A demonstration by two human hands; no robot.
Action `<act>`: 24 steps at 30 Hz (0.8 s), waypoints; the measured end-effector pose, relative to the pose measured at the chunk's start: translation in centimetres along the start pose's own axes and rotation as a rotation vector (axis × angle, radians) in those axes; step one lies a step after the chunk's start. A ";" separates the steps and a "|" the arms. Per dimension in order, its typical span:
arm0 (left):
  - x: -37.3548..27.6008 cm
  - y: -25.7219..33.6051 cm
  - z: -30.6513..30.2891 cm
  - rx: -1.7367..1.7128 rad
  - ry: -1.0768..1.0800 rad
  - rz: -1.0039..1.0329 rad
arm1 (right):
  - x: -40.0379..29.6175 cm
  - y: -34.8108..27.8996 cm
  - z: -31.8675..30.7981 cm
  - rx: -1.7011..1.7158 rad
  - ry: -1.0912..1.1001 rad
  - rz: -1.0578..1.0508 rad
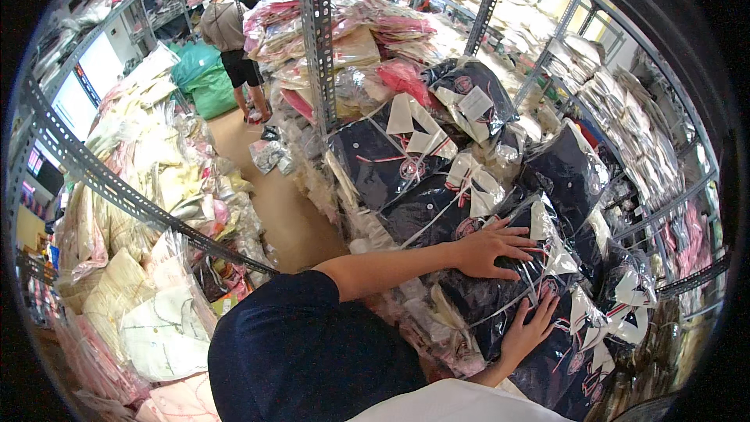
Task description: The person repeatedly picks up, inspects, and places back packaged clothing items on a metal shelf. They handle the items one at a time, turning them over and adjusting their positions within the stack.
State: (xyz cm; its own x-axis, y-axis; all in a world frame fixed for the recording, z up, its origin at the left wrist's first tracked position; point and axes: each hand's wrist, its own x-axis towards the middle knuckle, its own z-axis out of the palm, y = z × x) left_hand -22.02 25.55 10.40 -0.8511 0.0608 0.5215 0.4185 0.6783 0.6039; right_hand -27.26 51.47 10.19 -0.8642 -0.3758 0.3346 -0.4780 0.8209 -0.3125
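My left hand point(492, 249) lies palm down with spread fingers on a plastic-wrapped navy garment point(477, 299). White strings cross the packs around it. Below it my right hand point(530, 331) presses flat on the same pile, fingers slightly apart. Neither hand grips anything. Beyond my left hand lies another bagged navy garment point(375, 161) with a white collar, red-and-white trim and a round emblem. A further navy pack point(471, 97) bears a white label. The palms and the plastic beneath them are hidden.
A perforated steel post point(316, 41) rises beyond the pile, and a perforated rail point(135, 187) crosses at left. Bagged pale clothes point(158, 328) heap on the left. Two people point(228, 35) stand in the aisle near green sacks point(211, 85). Packed shelves point(627, 117) line the right.
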 end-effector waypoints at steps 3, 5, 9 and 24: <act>0.0 0.0 -0.1 0.002 0.010 0.002 | 0.1 -0.2 -0.2 0.001 -0.009 0.001; 0.0 0.1 -0.1 0.006 0.003 -0.006 | 0.1 -0.2 -0.2 0.000 -0.010 -0.001; 0.1 0.3 -0.1 0.015 -0.001 -0.002 | 0.0 0.1 -0.1 0.002 -0.007 0.000; 0.1 0.6 -0.6 0.064 -0.004 -0.007 | -0.2 -1.1 -1.0 0.086 -0.001 0.022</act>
State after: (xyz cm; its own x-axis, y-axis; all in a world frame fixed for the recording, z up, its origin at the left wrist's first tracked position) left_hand -21.68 25.54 11.11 -0.8555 0.0585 0.5146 0.3912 0.7240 0.5681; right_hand -26.39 51.09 11.40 -0.8748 -0.3582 0.3263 -0.4705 0.7888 -0.3955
